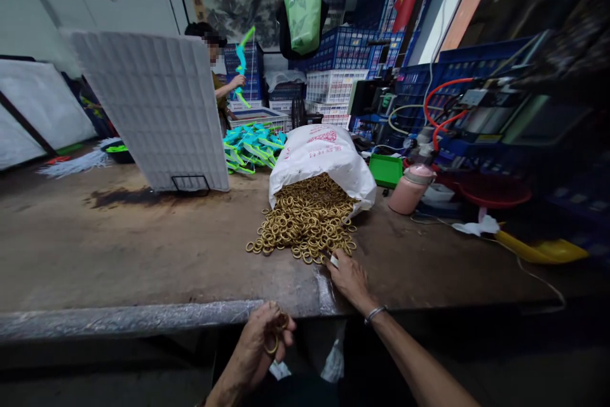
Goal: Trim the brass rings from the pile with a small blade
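A white sack (324, 156) lies on its side on the worn wooden table (143, 254), spilling a heap of brass-coloured rings (307, 220) towards me. My right hand (347, 277) reaches to the near edge of the heap, fingertips among the rings; one finger is taped white, and a bracelet sits on the wrist. My left hand (262, 340) is below the table's front edge, fingers curled round a few rings.
A white gridded panel (157, 108) stands at the back left. Behind it a person (219, 77) handles turquoise toy bows (252, 146). A pink flask (410, 188), green box (385, 170), yellow scoop (543, 249), blue crates and a machine crowd the right.
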`<state>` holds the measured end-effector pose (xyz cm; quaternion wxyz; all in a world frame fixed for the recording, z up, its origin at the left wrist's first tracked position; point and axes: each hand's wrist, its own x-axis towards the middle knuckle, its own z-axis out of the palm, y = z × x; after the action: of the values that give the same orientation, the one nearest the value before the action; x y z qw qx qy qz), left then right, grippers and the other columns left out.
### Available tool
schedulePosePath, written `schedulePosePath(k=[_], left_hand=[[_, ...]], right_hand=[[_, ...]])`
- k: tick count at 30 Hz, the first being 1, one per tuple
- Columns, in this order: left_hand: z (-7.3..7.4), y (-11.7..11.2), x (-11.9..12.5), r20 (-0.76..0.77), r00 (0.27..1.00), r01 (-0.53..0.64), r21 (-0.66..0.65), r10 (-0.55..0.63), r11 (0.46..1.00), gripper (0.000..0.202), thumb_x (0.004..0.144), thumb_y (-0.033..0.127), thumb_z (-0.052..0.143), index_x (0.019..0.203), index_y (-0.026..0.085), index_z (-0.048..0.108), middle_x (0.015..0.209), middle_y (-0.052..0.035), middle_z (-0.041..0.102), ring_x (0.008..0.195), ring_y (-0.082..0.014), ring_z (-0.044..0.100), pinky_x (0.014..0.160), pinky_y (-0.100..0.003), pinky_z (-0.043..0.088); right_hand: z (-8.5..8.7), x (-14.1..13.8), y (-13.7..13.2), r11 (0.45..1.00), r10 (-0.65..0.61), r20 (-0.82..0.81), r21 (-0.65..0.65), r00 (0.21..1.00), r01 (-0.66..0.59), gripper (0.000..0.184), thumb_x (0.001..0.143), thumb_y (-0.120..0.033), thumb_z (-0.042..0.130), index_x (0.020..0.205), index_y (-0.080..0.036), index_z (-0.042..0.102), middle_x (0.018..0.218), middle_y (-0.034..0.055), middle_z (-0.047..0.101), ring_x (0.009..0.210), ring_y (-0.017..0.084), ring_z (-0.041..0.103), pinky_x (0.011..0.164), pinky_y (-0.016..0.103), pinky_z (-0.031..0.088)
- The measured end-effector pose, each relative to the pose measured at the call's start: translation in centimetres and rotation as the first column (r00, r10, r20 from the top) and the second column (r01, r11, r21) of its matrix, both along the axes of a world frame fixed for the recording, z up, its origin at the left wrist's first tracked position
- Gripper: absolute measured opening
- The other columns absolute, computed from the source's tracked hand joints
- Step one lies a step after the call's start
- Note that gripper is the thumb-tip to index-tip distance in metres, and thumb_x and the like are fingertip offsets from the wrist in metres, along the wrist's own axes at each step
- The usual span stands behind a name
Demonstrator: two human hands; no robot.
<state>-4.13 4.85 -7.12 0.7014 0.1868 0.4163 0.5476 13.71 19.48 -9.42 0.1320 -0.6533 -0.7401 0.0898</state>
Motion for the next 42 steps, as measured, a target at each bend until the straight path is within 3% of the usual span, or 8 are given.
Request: schedulePosePath(k=[4, 10, 14, 17, 24, 29, 32, 42], left_hand=[[-0.5, 0.4, 0.0, 0.126, 0.992, 0.02, -0.032, -0.015, 0.999, 0.021, 0.072, 0.034, 0.057, 0.081, 0.015, 0.053, 0.062, -0.0023, 0.059, 0.046, -0.0097, 0.052, 0.034, -0.015, 0.028], [-1.2, 1.3, 0.2, 0.183, 0.983, -0.006, -0.136, 0.031, 0.991, 0.026, 0.067, 0.033, 0.063, 0.06, 0.012, 0.05, 0.068, -0.0043, 0.059, 0.054, -0.01, 0.054, 0.039, -0.016, 0.032], [-1.4, 2.6, 0.9, 0.043, 0.999, 0.0, -0.066, 0.002, 0.998, 0.026, 0.066, 0.034, 0.064, 0.064, 0.013, 0.05, 0.064, -0.0021, 0.056, 0.051, -0.0088, 0.051, 0.038, -0.016, 0.032], [-1.6, 3.7, 1.5, -0.162, 0.987, -0.003, 0.033, 0.009, 0.999, 0.023, 0.07, 0.036, 0.06, 0.071, 0.016, 0.049, 0.057, 0.0034, 0.05, 0.041, -0.0051, 0.04, 0.035, -0.016, 0.027], [-1.3, 4.6, 2.3, -0.612, 0.778, 0.081, 0.323, 0.142, 0.943, 0.025, 0.076, 0.027, 0.053, 0.098, 0.017, 0.058, 0.062, 0.0024, 0.051, 0.054, -0.0087, 0.043, 0.053, -0.019, 0.035], [-1.4, 4.2, 2.6, -0.658, 0.744, 0.176, 0.364, 0.119, 0.914, 0.027, 0.077, 0.028, 0.051, 0.1, 0.018, 0.061, 0.092, -0.0071, 0.062, 0.075, -0.017, 0.055, 0.074, -0.026, 0.041], [-1.8, 4.1, 2.5, -0.689, 0.706, 0.155, 0.377, 0.165, 0.913, 0.021, 0.077, 0.027, 0.052, 0.091, 0.019, 0.065, 0.082, -0.0063, 0.063, 0.074, -0.0177, 0.055, 0.074, -0.027, 0.04], [-0.3, 4.2, 2.1, -0.73, 0.648, 0.033, 0.311, 0.216, 0.95, 0.013, 0.072, 0.028, 0.058, 0.063, 0.018, 0.061, 0.059, -0.0009, 0.057, 0.057, -0.0139, 0.048, 0.059, -0.024, 0.036]], right_hand=[[-0.1, -0.8, -0.1, 1.0, 0.01, 0.065, -0.001, 0.998, -0.01, 0.015, 0.082, -0.031, 0.041, 0.089, -0.022, 0.051, 0.082, 0.0036, 0.062, 0.069, 0.016, 0.057, 0.052, 0.024, 0.025], [-0.8, -0.1, -0.3, 0.997, 0.053, 0.027, 0.047, 0.998, -0.055, 0.015, 0.079, -0.02, 0.041, 0.088, -0.02, 0.052, 0.088, 0.0051, 0.059, 0.067, 0.014, 0.054, 0.053, 0.024, 0.025], [-0.9, 0.4, -0.6, 0.991, 0.121, -0.267, -0.016, 0.956, -0.13, 0.016, 0.077, -0.022, 0.04, 0.085, -0.02, 0.054, 0.076, 0.0029, 0.059, 0.067, 0.014, 0.052, 0.057, 0.023, 0.031], [-0.1, -0.1, -1.3, 0.975, 0.074, -0.572, -0.129, 0.817, -0.179, 0.017, 0.075, -0.031, 0.043, 0.079, -0.018, 0.053, 0.065, -0.0002, 0.055, 0.061, 0.012, 0.05, 0.057, 0.022, 0.034], [1.5, -2.8, -4.4, 0.773, -0.319, -0.841, -0.498, 0.438, -0.393, 0.014, 0.067, -0.031, 0.046, 0.076, -0.021, 0.042, 0.046, -0.011, 0.037, 0.035, 0.004, 0.023, 0.036, 0.016, 0.018], [1.5, -3.3, -5.3, 0.657, -0.43, -0.838, -0.546, 0.336, -0.52, 0.018, 0.065, -0.03, 0.047, 0.079, -0.021, 0.04, 0.047, -0.0115, 0.038, 0.033, 0.002, 0.02, 0.034, 0.015, 0.011], [1.5, -3.1, -5.4, 0.62, -0.454, -0.821, -0.57, 0.346, -0.538, 0.019, 0.066, -0.03, 0.047, 0.082, -0.021, 0.04, 0.047, -0.0111, 0.041, 0.033, 0.002, 0.021, 0.034, 0.014, 0.012], [0.6, -2.8, -4.8, 0.822, -0.055, -0.84, -0.344, 0.54, -0.453, 0.029, 0.076, -0.045, 0.042, 0.068, -0.018, 0.049, 0.047, -0.0052, 0.047, 0.039, 0.005, 0.035, 0.039, 0.018, 0.027]])
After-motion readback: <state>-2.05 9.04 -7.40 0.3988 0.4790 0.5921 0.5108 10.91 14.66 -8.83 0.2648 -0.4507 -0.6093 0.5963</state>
